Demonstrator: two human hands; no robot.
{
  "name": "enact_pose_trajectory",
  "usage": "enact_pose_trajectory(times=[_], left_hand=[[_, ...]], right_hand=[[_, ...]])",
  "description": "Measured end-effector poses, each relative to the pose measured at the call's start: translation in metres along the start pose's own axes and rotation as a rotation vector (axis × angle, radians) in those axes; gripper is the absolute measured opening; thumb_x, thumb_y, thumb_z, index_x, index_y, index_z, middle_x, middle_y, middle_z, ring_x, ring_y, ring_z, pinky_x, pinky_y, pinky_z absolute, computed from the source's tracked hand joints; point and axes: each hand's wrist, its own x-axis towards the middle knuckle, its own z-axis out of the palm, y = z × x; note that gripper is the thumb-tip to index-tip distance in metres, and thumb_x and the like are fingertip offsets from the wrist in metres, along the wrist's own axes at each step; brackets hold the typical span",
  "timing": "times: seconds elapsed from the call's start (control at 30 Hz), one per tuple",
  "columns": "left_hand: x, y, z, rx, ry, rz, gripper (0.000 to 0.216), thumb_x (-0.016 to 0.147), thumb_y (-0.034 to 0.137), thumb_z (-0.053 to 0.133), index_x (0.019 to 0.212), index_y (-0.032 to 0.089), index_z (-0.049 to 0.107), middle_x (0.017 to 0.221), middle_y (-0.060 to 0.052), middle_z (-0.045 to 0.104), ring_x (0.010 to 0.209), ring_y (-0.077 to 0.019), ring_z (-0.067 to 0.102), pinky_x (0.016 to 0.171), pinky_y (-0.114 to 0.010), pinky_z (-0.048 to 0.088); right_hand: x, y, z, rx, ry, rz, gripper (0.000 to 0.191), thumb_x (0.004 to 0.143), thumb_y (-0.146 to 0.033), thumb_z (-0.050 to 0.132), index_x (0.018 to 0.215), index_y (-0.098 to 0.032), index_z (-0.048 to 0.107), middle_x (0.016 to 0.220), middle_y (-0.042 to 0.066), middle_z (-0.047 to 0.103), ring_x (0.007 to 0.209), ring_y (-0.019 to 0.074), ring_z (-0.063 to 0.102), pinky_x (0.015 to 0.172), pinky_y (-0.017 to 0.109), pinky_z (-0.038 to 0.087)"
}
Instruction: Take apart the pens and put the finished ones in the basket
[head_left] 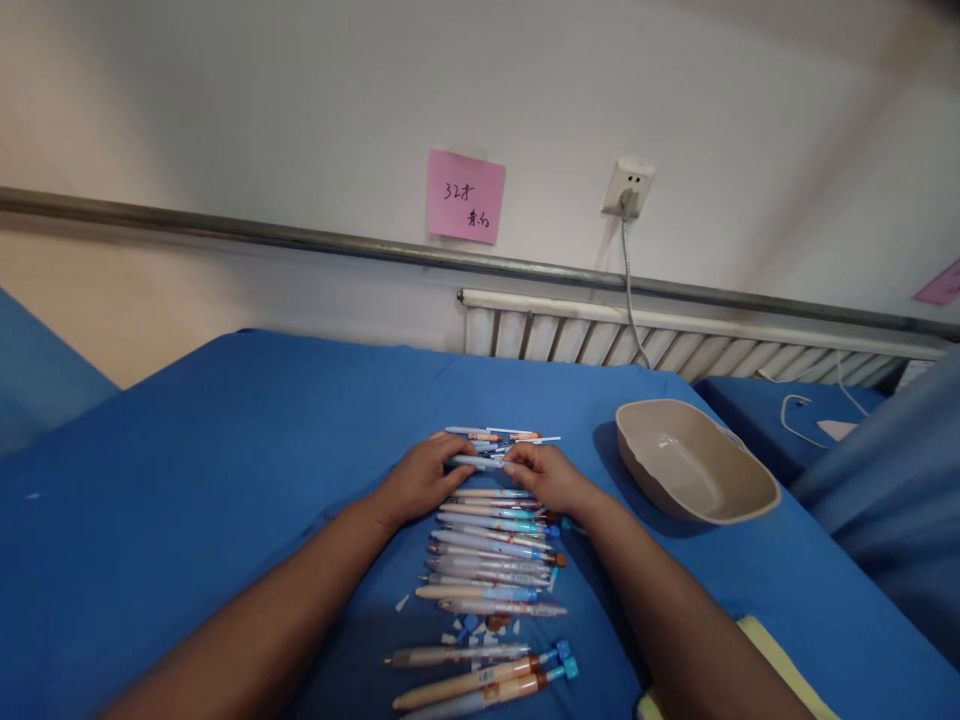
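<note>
My left hand (421,478) and my right hand (553,478) pinch a pale blue pen (478,461) between them, one at each end. It lies crosswise just above the blue cloth. Behind it are several pen parts (501,432), partly hidden by my fingers. Nearer to me, a row of pens (487,567) lies side by side, in pale blue, cream and clear patterned barrels. Closest to me are a clear pen (459,656) and a cream pen (465,683) with a blue cube-like end. Small white and brown bits (491,630) lie between the two groups.
A beige plastic basin (694,465) stands to the right on the blue-covered table (187,520). Something yellow (780,660) shows beside my right forearm. Against the wall are a radiator (570,328), a metal rail (337,238) and a plugged-in cable (628,280). A blue curtain hangs at the right.
</note>
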Motion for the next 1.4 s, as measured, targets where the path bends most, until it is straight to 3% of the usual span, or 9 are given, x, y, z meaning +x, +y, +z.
enact_pose_trajectory(times=[0.3,0.47,0.57,0.7,0.87,0.97,1.03,1.2,1.4], left_hand=[[0.001,-0.003,0.000,0.010,-0.063,0.060,0.027,0.092,0.035,0.043,0.102,0.022,0.064,0.096,-0.004,0.067,0.091,-0.0179,0.058,0.084,-0.031,0.042],[0.001,0.001,0.000,-0.019,0.040,0.002,0.034,0.086,0.037,0.054,0.115,0.019,0.056,0.104,-0.006,0.062,0.093,-0.0185,0.056,0.083,-0.030,0.044],[0.001,0.001,0.000,-0.050,0.023,-0.011,0.023,0.089,0.035,0.048,0.101,0.019,0.060,0.093,-0.004,0.064,0.085,-0.0167,0.058,0.077,-0.027,0.044],[0.001,0.000,-0.001,0.002,-0.074,-0.060,0.035,0.094,0.036,0.036,0.083,0.017,0.064,0.078,-0.003,0.064,0.074,-0.0158,0.058,0.071,-0.026,0.044],[0.000,0.004,-0.001,-0.032,0.041,0.003,0.037,0.084,0.034,0.055,0.117,0.020,0.054,0.105,-0.006,0.061,0.093,-0.0189,0.056,0.083,-0.031,0.044],[0.000,0.003,-0.001,-0.044,0.001,-0.026,0.024,0.091,0.033,0.043,0.096,0.019,0.062,0.089,-0.003,0.064,0.082,-0.0167,0.059,0.076,-0.028,0.045],[0.000,0.002,-0.001,-0.021,-0.040,-0.095,0.034,0.094,0.036,0.035,0.083,0.018,0.063,0.075,-0.002,0.063,0.071,-0.0153,0.058,0.069,-0.026,0.044],[0.000,0.005,-0.002,-0.025,0.049,-0.045,0.038,0.083,0.037,0.056,0.116,0.019,0.054,0.100,-0.006,0.063,0.089,-0.0193,0.058,0.080,-0.031,0.045],[0.001,-0.001,0.000,-0.047,-0.005,-0.167,0.030,0.093,0.034,0.037,0.108,0.020,0.058,0.086,-0.003,0.068,0.079,-0.0177,0.063,0.073,-0.028,0.045]], right_hand=[[0.004,0.006,0.001,0.170,0.120,-0.039,0.019,0.081,-0.032,0.055,0.089,-0.019,0.065,0.082,0.000,0.066,0.076,0.0148,0.057,0.074,0.027,0.044],[0.005,0.006,0.000,0.210,0.120,-0.041,0.018,0.079,-0.032,0.056,0.088,-0.018,0.065,0.081,0.000,0.066,0.074,0.0142,0.057,0.072,0.027,0.044],[0.004,0.006,-0.001,0.195,0.115,-0.029,0.018,0.080,-0.032,0.056,0.089,-0.018,0.065,0.080,0.000,0.066,0.073,0.0137,0.057,0.071,0.026,0.044],[0.003,0.006,-0.002,0.166,0.125,-0.026,0.019,0.080,-0.032,0.057,0.090,-0.019,0.065,0.083,0.001,0.066,0.075,0.0143,0.058,0.071,0.026,0.044],[0.003,0.007,-0.002,0.121,0.128,-0.024,0.018,0.080,-0.032,0.056,0.089,-0.019,0.065,0.083,0.000,0.066,0.074,0.0142,0.057,0.070,0.026,0.044],[0.003,0.006,-0.003,0.085,0.133,-0.027,0.018,0.081,-0.032,0.056,0.089,-0.020,0.066,0.084,0.001,0.067,0.075,0.0146,0.057,0.071,0.026,0.044],[0.003,0.006,-0.004,0.085,0.129,-0.048,0.017,0.080,-0.031,0.056,0.089,-0.020,0.066,0.086,0.001,0.067,0.078,0.0150,0.058,0.073,0.027,0.044],[0.002,0.006,-0.005,0.087,0.128,-0.066,0.016,0.080,-0.031,0.057,0.088,-0.020,0.066,0.085,0.001,0.067,0.077,0.0148,0.059,0.073,0.026,0.045],[0.002,0.006,-0.008,0.063,0.143,-0.075,0.017,0.080,-0.030,0.057,0.089,-0.019,0.067,0.084,0.001,0.067,0.076,0.0149,0.058,0.073,0.026,0.043]])
